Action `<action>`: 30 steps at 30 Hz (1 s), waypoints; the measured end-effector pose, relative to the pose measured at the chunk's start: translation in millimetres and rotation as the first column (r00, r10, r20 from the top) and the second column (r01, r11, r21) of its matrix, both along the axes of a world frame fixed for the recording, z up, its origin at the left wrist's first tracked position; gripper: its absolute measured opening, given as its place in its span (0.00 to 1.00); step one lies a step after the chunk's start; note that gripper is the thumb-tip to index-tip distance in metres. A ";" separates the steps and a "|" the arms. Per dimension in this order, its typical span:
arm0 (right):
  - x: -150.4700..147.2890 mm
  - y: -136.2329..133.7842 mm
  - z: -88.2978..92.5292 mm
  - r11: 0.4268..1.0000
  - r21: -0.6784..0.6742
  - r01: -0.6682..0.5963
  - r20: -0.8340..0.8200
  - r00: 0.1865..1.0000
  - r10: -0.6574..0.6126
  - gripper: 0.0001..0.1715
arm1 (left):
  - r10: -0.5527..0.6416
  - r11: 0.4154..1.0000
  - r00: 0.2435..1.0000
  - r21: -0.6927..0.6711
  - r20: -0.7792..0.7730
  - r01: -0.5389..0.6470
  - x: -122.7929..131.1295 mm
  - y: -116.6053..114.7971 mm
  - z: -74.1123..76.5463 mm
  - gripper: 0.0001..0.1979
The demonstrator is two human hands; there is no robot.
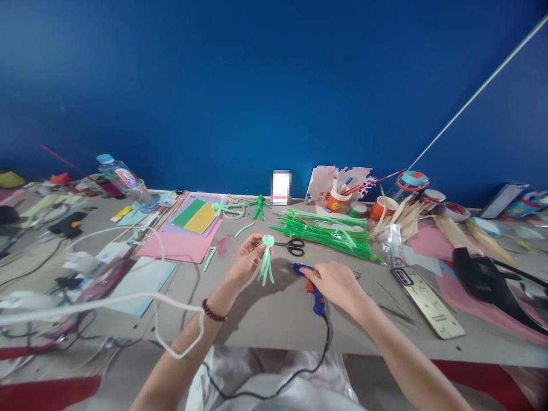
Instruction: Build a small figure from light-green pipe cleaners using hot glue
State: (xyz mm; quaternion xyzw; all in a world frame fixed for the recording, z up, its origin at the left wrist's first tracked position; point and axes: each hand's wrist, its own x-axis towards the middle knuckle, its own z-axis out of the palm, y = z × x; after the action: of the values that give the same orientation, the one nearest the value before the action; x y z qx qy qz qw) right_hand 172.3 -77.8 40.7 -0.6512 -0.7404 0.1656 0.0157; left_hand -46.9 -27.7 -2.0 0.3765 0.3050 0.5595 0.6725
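Note:
My left hand [249,256] pinches a pale green pipe-cleaner figure [266,261] by its round, coiled head, its several legs hanging down. To the right, my right hand [339,283] is closed around a blue hot glue gun [318,298] with an orange trigger, its nozzle pointing left towards the figure. A dark cord runs from the gun's handle down across my lap. Black-handled scissors [296,247] lie just beyond the hands, their blades partly hidden behind the figure. A dark green pipe-cleaner figure [259,207] leans near the wall, and loose pale green pieces [209,258] lie left.
A bundle of green pipe cleaners [325,235] lies behind my right hand. Coloured sheets [171,246] and a bottle [124,178] are left, with a white cable [128,299] looping across. A phone [430,305], an orange cup [337,201] and dried husks [396,220] are right.

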 end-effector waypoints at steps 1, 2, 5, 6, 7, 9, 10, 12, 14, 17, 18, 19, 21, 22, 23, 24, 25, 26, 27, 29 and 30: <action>-4.5 2.4 6.9 0.995 0.092 -0.023 -0.136 0.990 0.035 0.24 | -0.003 1.000 1.000 -0.007 0.011 0.003 -0.1 -0.4 -0.5 0.15; -9.8 5.2 13.0 0.983 0.177 -0.059 -0.282 0.953 0.108 0.19 | -0.008 1.000 1.000 -0.014 0.020 0.008 -0.2 -0.8 -0.9 0.14; -29.2 15.1 23.6 0.885 0.457 -0.093 -0.527 0.773 0.353 0.12 | -0.026 0.999 1.000 -0.023 0.017 0.026 -0.2 -1.7 -1.7 0.14; -35.8 18.5 24.0 0.853 0.514 -0.094 -0.552 0.724 0.413 0.12 | -0.029 0.999 1.000 -0.018 0.009 0.029 -0.1 -1.8 -1.9 0.14; -41.8 21.6 22.7 0.828 0.551 -0.099 -0.561 0.691 0.456 0.13 | -0.030 0.999 1.000 -0.012 0.002 0.030 0.0 -1.7 -2.2 0.14; -51.1 26.7 16.3 0.794 0.598 -0.110 -0.557 0.656 0.510 0.13 | -0.022 1.000 1.000 0.004 -0.006 0.022 0.4 -1.5 -2.6 0.15; -54.1 28.4 12.0 0.781 0.616 -0.105 -0.549 0.653 0.521 0.13 | -0.019 1.000 1.000 0.010 -0.009 0.019 0.7 -1.5 -2.7 0.15; -57.2 30.3 3.1 0.774 0.627 -0.093 -0.545 0.657 0.520 0.13 | -0.014 1.000 1.000 0.014 -0.015 0.014 1.6 -1.8 -2.7 0.16; -57.4 30.6 -3.4 0.777 0.625 -0.072 -0.558 0.655 0.509 0.13 | -0.010 1.000 1.000 0.011 -0.021 0.010 2.9 -2.6 -2.5 0.16; -55.9 29.8 -6.1 0.782 0.622 -0.042 -0.583 0.641 0.499 0.10 | -0.018 1.000 1.000 0.015 -0.025 0.018 5.0 -4.3 -2.4 0.15; -55.5 29.4 -5.7 0.783 0.621 -0.034 -0.591 0.636 0.496 0.09 | -0.023 1.000 0.999 0.018 -0.026 0.023 5.7 -4.9 -2.6 0.15; -55.2 29.0 -5.2 0.787 0.617 -0.025 -0.600 0.632 0.491 0.08 | -0.027 0.999 0.999 0.020 -0.024 0.027 6.4 -5.4 -2.8 0.15; -54.7 28.1 -5.0 0.792 0.610 0.000 -0.616 0.628 0.475 0.07 | -0.028 0.999 0.999 0.019 -0.017 0.029 7.5 -6.1 -3.5 0.14; -54.6 27.6 -5.8 0.793 0.609 0.016 -0.624 0.627 0.466 0.07 | -0.028 0.999 1.000 0.018 -0.015 0.028 8.0 -6.4 -3.9 0.14; -54.4 27.1 -7.4 0.793 0.609 0.033 -0.630 0.627 0.458 0.08 | -0.027 0.999 1.000 0.017 -0.017 0.027 8.5 -6.7 -4.3 0.14; -54.2 26.6 -9.7 0.791 0.610 0.051 -0.635 0.628 0.449 0.08 | -0.024 1.000 0.999 0.018 -0.023 0.024 8.8 -7.0 -4.8 0.13; -54.0 26.1 -12.5 0.788 0.612 0.070 -0.640 0.629 0.442 0.08 | -0.020 1.000 0.999 0.021 -0.031 0.021 9.2 -7.4 -5.2 0.13; -53.8 25.6 -15.7 0.782 0.617 0.089 -0.644 0.629 0.436 0.08 | -0.013 1.000 0.999 0.028 -0.039 0.014 9.5 -7.9 -5.7 0.12; -53.7 25.2 -19.0 0.777 0.620 0.109 -0.648 0.628 0.430 0.08 | -0.004 0.999 0.999 0.036 -0.043 0.005 9.7 -8.3 -6.2 0.12; -53.9 24.8 -24.9 0.766 0.625 0.149 -0.660 0.625 0.417 0.08 | 0.012 0.999 0.999 0.050 -0.047 -0.010 9.9 -9.1 -7.3 0.11; -54.3 24.7 -27.3 0.761 0.626 0.167 -0.667 0.621 0.412 0.08 | 0.015 0.999 0.999 0.051 -0.051 -0.012 9.9 -9.3 -7.8 0.11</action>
State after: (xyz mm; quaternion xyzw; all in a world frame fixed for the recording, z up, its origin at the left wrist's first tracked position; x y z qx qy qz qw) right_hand 117.9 -53.1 13.4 -0.4127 -0.7149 0.1690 0.5385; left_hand -37.0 -37.0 -9.8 0.4056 0.3104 0.5618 0.6508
